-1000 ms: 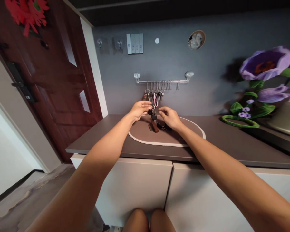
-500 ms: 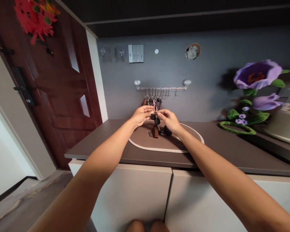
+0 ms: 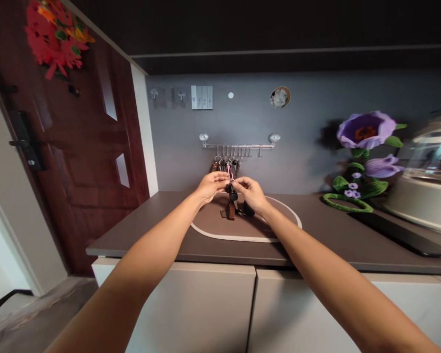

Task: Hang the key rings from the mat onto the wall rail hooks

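Both hands meet over the counter, just below a hook rail (image 3: 238,146) on the grey wall. My left hand (image 3: 210,187) is closed in a pinch on a bunch of keys (image 3: 233,195) with black heads. From the other side, my right hand (image 3: 252,192) pinches the top of the same bunch near its ring. A pink strap (image 3: 229,169) shows just above the fingertips. Other keys (image 3: 235,164) hang from the rail behind the hands. Below, a brown key holder (image 3: 231,211) and a black item (image 3: 248,209) lie on the oval mat (image 3: 242,239).
To the right stand a purple plush flower (image 3: 367,130) and a clear-topped appliance (image 3: 419,196), with a flat black slab (image 3: 400,233) before them. A dark cabinet (image 3: 279,29) overhangs the counter. A red-brown door (image 3: 91,196) is at the left.
The camera view has tilted up slightly and turned right, so the scene sits lower and further left. Both hands keep their pinch on the keys, with only slight finger movement.
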Demonstrator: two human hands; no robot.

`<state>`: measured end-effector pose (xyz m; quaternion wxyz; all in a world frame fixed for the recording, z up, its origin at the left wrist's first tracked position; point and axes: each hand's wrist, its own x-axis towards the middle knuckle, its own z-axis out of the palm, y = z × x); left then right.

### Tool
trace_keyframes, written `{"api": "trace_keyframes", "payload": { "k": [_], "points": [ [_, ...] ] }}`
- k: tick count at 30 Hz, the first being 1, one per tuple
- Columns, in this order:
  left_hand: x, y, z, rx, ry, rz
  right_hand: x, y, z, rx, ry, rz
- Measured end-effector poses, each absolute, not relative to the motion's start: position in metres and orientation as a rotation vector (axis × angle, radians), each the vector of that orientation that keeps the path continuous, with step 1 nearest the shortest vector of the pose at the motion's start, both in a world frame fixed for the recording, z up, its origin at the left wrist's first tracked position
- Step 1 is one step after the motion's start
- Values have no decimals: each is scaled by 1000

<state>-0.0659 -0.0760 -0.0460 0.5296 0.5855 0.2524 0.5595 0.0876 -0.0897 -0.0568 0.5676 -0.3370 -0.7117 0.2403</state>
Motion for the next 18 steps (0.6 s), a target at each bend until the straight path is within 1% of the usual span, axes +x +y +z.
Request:
{"api": "trace_keyframes", "payload": {
  "k": [6, 13, 18],
  "points": [
    [-65, -76, -48, 1459, 627, 1327, 90, -85, -57, -776, -1601, 618],
    [-65, -74, -52, 1481, 658, 1323, 92, -85, -52, -697, -1405, 850],
    [-63, -71, -56, 1555, 784, 1282, 98, -81, -42, -758, -1330, 811]
  ]
}}
